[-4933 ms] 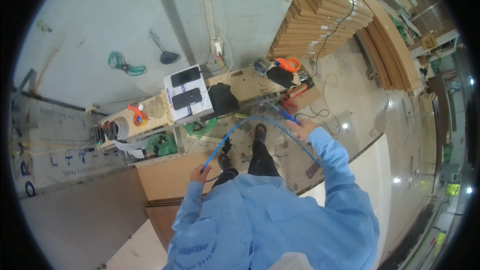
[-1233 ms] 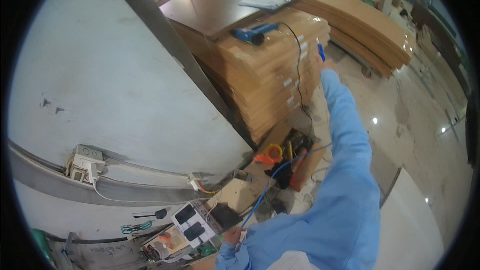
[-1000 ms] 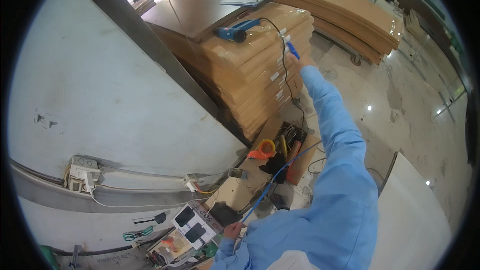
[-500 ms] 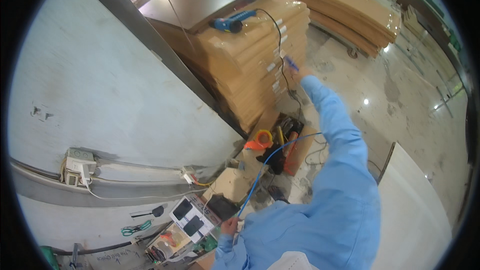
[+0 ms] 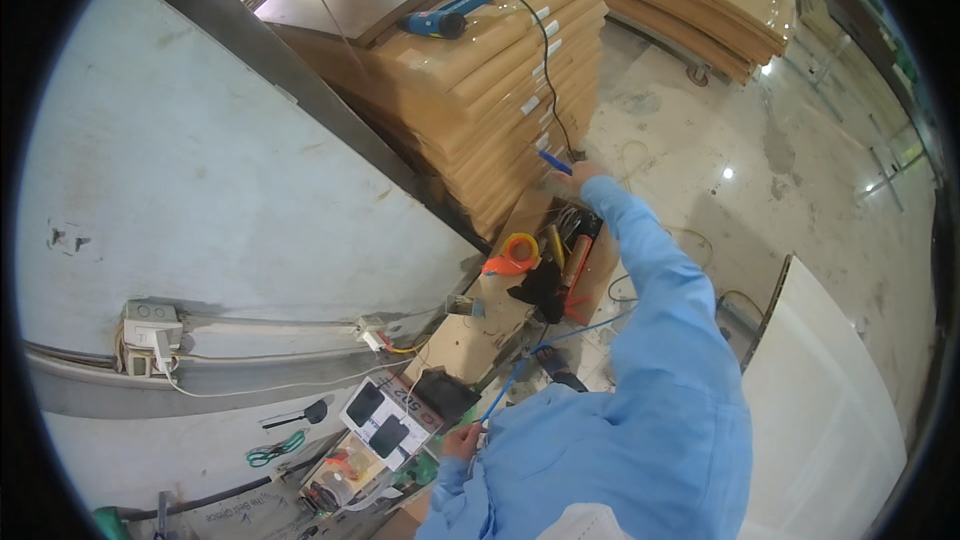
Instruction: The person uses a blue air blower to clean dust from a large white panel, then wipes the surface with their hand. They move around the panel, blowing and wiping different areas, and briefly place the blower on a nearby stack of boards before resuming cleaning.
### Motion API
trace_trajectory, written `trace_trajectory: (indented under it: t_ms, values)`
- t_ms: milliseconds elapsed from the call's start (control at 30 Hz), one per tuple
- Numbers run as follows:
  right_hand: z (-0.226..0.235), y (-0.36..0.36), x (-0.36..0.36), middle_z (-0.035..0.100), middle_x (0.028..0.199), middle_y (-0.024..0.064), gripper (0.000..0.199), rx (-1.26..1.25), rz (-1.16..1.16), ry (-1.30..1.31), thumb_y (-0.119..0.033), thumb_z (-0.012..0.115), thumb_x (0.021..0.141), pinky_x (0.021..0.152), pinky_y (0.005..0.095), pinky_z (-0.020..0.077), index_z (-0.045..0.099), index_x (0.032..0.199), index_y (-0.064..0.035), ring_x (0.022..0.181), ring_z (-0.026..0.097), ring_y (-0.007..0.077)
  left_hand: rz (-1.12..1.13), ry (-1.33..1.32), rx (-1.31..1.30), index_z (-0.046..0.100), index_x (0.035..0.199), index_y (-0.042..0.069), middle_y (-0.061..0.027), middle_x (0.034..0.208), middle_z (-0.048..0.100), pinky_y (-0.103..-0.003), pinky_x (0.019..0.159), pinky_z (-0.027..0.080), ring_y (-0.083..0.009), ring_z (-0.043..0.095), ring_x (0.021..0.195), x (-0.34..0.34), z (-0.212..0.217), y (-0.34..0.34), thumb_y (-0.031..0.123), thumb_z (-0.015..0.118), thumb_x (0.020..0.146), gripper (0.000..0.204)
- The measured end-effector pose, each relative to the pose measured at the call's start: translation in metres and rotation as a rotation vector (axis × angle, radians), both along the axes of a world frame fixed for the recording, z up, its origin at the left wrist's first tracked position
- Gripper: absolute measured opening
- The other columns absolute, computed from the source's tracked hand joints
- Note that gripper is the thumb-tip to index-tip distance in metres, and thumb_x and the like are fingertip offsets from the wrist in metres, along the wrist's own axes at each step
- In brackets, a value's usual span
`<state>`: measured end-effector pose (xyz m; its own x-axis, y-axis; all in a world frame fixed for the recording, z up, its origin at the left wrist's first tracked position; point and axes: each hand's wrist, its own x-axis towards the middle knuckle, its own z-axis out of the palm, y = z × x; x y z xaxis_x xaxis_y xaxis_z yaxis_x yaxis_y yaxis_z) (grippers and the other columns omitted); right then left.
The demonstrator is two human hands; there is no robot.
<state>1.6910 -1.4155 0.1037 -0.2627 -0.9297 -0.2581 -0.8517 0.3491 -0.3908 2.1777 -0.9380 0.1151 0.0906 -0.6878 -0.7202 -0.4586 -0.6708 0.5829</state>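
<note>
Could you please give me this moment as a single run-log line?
right hand: holds thin blue hose end beside stacked brown wooden panels | left hand: grips hose lower down

Thin blue hose point(image 5: 505, 388), seemingly taut, held at both ends.

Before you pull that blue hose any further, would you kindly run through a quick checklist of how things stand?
1. Right hand grips the blue hose end: ok.
2. Left hand on the blue hose low down: ok.
3. Hose run between the hands free of snags: cannot tell, the sleeve hides part.
4. Open tool tray lies under the outstretched arm: not ok.
5. Blue power tool rests flat on the board stack: ok.
</note>
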Motion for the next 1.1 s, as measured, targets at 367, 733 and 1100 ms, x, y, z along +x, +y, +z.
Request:
trace_trajectory:
  t_ms: [367, 733, 1100]
  values:
    - [0.079, -0.082, -0.085, 0.071, 0.101, 0.0262, 0.101, -0.368, -0.637, -0.215, -0.087, 0.039, 0.081, 0.088, 0.0478, 0.0504, 0.072, 0.104, 0.0067, 0.101, 0.068, 0.0409, 0.067, 0.127, -0.014, 0.076, 0.094, 0.005, 0.0034, 0.063, 0.053, -0.026, 0.052, 0.043, -0.0072, 0.05, 0.055, 0.009, 0.006, 0.011, 0.036, 0.058, 0.1, 0.036]
    - [0.121, -0.094, -0.077, 0.067, 0.076, 0.0157, 0.087, -0.093, 0.043, -0.321, -0.086, 0.048, 0.08, 0.055, 0.0412, 0.0509, 0.069, 0.082, -0.002, 0.057, 0.066, 0.0288, -0.024, 0.044, -0.04, 0.077, 0.095, 0.006, 0.0034, 0.065, 0.056, -0.026, 0.055, 0.044, -0.0079, 0.054, 0.059, 0.012, 0.01, 0.005, 0.037, 0.06, 0.099, 0.036]
    - [0.07, -0.001, 0.105, 0.069, 0.117, 0.0189, 0.092, 0.079, 0.024, -0.223, -0.086, 0.041, 0.082, 0.096, 0.0464, 0.0497, 0.069, 0.119, -0.0078, 0.116, 0.063, 0.036, -0.152, 0.003, -0.082, 0.076, 0.093, 0.006, -0.0009, 0.064, 0.06, -0.028, 0.053, 0.044, -0.009, 0.054, 0.056, 0.007, 0.001, -0.016, 0.037, 0.061, 0.097, 0.036]
